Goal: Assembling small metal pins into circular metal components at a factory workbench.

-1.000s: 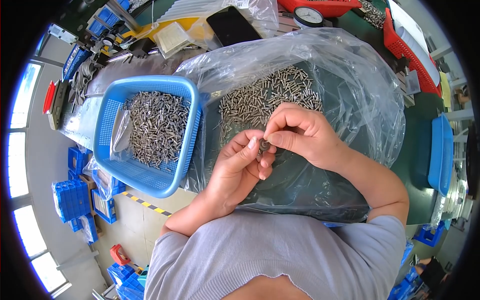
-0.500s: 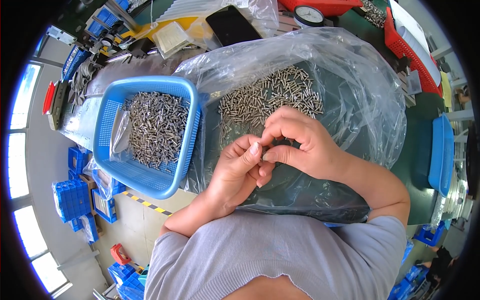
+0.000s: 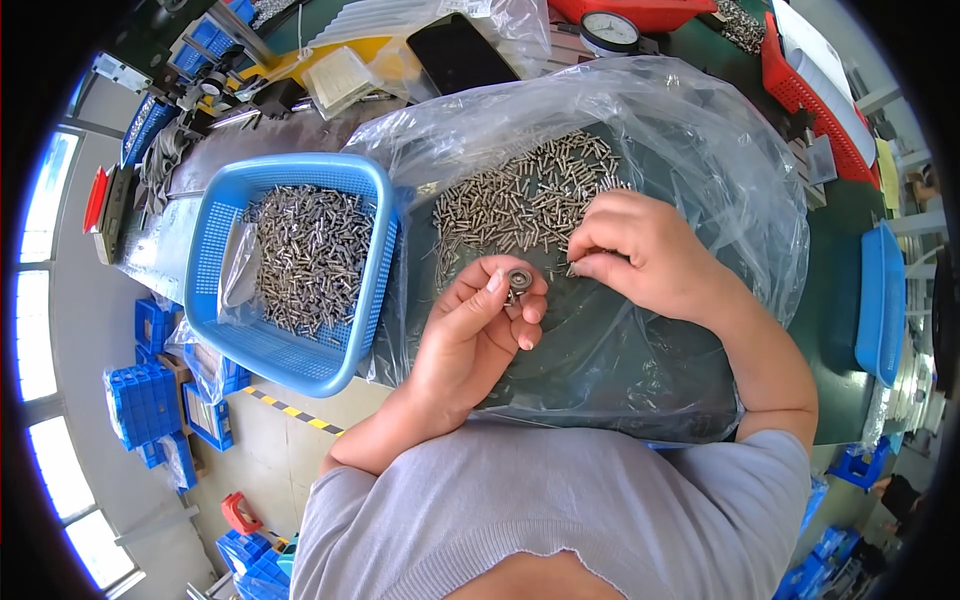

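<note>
My left hand (image 3: 465, 330) is closed around a small round metal ring (image 3: 519, 279) with a hole in its middle, pinched between thumb and index finger. A few small metal pieces show just under the ring, among the curled fingers. To its right, my right hand (image 3: 650, 260) pinches what looks like a small metal pin (image 3: 571, 269) at thumb and fingertips, low over the near right edge of a spread pile of metal pins (image 3: 510, 205). The pile lies on clear plastic sheeting (image 3: 700, 130) over the dark green table.
Left of the pile stands a blue plastic basket (image 3: 375, 280) with many metal pins and a clear bag inside. At the back lie a black phone (image 3: 460, 55), a dial gauge (image 3: 610, 33) and red baskets (image 3: 815, 110). A blue tray (image 3: 880, 305) sits at the right edge.
My hands have parted. The right hand has moved right and away from the left, down to the pile's edge. The ring in my left hand now shows uncovered.
</note>
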Demonstrator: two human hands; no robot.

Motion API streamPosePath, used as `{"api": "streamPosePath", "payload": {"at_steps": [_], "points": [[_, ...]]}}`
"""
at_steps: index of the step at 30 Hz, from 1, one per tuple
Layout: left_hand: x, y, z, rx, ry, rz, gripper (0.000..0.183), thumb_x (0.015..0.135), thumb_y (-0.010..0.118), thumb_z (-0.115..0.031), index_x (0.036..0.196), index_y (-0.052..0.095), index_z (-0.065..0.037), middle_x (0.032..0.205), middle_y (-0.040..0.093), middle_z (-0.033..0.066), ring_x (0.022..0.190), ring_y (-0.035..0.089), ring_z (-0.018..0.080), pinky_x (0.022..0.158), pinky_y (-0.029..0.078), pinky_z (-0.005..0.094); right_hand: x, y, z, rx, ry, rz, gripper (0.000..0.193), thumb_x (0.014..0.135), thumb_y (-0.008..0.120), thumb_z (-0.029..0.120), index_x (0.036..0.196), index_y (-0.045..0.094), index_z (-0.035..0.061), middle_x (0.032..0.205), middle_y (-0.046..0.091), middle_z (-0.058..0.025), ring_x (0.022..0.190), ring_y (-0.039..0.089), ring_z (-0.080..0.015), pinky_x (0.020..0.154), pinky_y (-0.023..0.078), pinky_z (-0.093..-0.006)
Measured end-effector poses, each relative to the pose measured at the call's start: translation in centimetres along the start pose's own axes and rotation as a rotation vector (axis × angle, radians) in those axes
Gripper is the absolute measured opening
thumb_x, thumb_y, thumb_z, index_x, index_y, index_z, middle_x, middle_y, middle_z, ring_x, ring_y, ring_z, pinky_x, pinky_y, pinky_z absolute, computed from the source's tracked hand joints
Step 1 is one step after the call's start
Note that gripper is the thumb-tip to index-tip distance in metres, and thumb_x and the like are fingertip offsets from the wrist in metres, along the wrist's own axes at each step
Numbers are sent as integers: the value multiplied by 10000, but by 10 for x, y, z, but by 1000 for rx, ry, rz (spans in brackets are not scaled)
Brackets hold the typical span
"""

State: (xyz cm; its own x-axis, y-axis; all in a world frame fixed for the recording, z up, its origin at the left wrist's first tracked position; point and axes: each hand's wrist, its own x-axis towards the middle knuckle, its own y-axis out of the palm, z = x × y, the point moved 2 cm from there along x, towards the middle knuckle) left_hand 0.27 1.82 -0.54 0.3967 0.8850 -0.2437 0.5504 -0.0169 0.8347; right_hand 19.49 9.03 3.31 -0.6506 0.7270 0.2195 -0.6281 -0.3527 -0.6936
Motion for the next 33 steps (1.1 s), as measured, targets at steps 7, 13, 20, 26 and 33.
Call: {"api": "streamPosePath", "payload": {"at_steps": [7, 13, 20, 26, 33], "points": [[1, -1, 0, -7, -3, 0, 187, 964, 509, -192, 1039, 552, -26, 997, 575, 89, 813, 530, 140, 659, 436, 265, -2, 4, 2, -218, -99, 45, 195, 643, 739, 70, 789, 609, 62, 795, 555, -57, 809, 560, -264, 715, 456, -384], [0, 0, 0, -14, -10, 17, 184, 963, 509, -187, 1036, 550, -24, 991, 576, 85, 802, 526, 134, 653, 434, 263, -2, 15, -3, -242, -111, 0, 212, 643, 742, 79, 802, 603, 66, 799, 558, -56, 803, 564, -264, 708, 462, -384], [2, -2, 0, -25, -13, 23, 182, 962, 509, -185, 1037, 549, -24, 981, 573, 82, 792, 521, 133, 648, 431, 262, 0, 30, -6, -244, -174, -126, 219, 650, 745, 98, 805, 594, 61, 788, 557, -61, 766, 567, -268, 675, 465, -376], [1, 0, 0, -27, -12, 14, 180, 963, 506, -180, 1040, 549, -24, 985, 568, 82, 787, 520, 133, 643, 431, 261, -1, 30, -7, -231, -191, -139, 213, 654, 741, 85, 791, 581, 59, 775, 562, -64, 744, 567, -269, 650, 459, -374], [0, 1, -1, 0, -23, -3, 181, 965, 504, -178, 1044, 549, -21, 994, 584, 92, 773, 537, 131, 638, 446, 259, -1, 27, -3, -8, -116, -268, 143, 770, 694, 88, 803, 558, 59, 743, 578, -72, 692, 573, -261, 624, 463, -351]]}}
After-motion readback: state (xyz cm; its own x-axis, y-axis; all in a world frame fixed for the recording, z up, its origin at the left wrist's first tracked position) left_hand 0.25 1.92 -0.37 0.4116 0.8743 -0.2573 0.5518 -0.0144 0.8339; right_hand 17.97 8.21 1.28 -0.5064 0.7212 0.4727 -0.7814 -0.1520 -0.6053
